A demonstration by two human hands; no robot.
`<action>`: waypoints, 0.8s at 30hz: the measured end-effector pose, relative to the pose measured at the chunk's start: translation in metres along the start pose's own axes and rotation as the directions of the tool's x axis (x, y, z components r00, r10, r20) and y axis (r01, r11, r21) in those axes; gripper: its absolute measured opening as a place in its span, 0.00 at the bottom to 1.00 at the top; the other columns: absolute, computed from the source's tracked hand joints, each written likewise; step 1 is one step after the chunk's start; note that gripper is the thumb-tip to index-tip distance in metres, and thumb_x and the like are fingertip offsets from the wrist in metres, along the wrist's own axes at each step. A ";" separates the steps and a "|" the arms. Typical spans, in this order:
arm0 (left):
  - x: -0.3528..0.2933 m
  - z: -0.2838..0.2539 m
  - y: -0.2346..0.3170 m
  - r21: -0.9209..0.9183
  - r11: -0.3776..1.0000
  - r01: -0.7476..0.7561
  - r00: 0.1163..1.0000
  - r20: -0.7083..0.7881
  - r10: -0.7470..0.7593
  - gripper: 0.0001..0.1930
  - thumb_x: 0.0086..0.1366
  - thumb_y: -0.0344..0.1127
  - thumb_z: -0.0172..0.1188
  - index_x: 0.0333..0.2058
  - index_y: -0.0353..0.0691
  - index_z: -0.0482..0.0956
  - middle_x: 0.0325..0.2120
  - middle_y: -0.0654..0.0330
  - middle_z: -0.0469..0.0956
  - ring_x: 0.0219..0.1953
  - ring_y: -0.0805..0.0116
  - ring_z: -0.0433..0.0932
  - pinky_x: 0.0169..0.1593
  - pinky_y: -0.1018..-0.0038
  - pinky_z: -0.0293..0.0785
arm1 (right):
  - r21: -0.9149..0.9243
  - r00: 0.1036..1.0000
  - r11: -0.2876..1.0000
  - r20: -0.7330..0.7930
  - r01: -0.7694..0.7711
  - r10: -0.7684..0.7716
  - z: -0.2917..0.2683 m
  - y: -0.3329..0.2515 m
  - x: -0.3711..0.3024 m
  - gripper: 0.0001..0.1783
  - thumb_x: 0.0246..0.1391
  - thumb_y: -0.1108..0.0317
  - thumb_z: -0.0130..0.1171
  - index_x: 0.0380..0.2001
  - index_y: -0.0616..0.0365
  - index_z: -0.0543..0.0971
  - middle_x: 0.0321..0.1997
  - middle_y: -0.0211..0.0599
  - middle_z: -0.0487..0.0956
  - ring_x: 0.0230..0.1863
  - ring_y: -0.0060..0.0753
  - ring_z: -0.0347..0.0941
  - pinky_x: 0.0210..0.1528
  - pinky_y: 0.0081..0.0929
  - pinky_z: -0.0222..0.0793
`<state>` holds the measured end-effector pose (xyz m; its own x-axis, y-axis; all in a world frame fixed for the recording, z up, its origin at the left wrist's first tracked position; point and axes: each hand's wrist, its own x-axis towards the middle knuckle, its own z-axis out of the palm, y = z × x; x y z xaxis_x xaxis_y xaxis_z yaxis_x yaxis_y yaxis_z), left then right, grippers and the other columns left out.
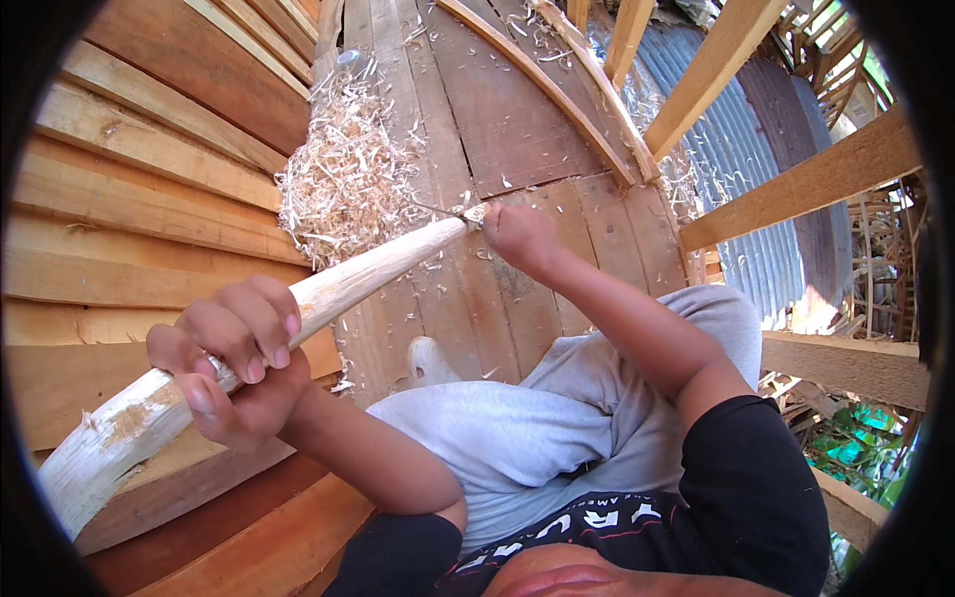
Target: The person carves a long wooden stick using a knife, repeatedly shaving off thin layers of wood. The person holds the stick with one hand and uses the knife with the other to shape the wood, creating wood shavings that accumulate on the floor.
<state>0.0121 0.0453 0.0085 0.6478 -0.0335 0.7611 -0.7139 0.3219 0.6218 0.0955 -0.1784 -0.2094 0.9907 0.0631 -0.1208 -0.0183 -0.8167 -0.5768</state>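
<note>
A pale, peeled wooden pole [383,261] slants from the lower left up to the middle of the view, its near end thick and curved. My left hand [244,358] is wrapped around it near the thick end. At the pole's far, thinner tip, my right hand [521,241] is closed in a fist. A thin dark knife blade [436,209] sticks out leftward across the tip beside that fist. The knife's handle is hidden in the fingers. Shaved wood at the tip looks rough.
Curly wood shavings [348,174] are heaped on the plank floor [497,328], left of the pole's tip. Stacked boards [149,199] line the left side. Curved wooden strips [542,75] lie far right, near wooden posts [716,75] and corrugated metal sheets [746,169].
</note>
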 end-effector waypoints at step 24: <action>-0.004 -0.014 -0.003 0.004 1.000 -0.024 0.993 -0.117 0.024 0.11 0.64 0.44 0.51 0.35 0.45 0.64 0.22 0.61 0.67 0.27 0.67 0.72 0.33 0.66 0.73 | 0.393 0.997 0.919 -0.047 -0.035 0.058 -0.011 0.009 0.025 0.33 0.65 0.46 0.40 0.22 0.64 0.77 0.25 0.48 0.78 0.20 0.42 0.70 0.29 0.39 0.68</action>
<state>0.0150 0.0581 0.0007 0.6569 0.0857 0.7491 -0.7303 0.3190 0.6040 0.1221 -0.1908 -0.2085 0.9932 -0.0113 -0.1156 -0.1042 -0.5273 -0.8433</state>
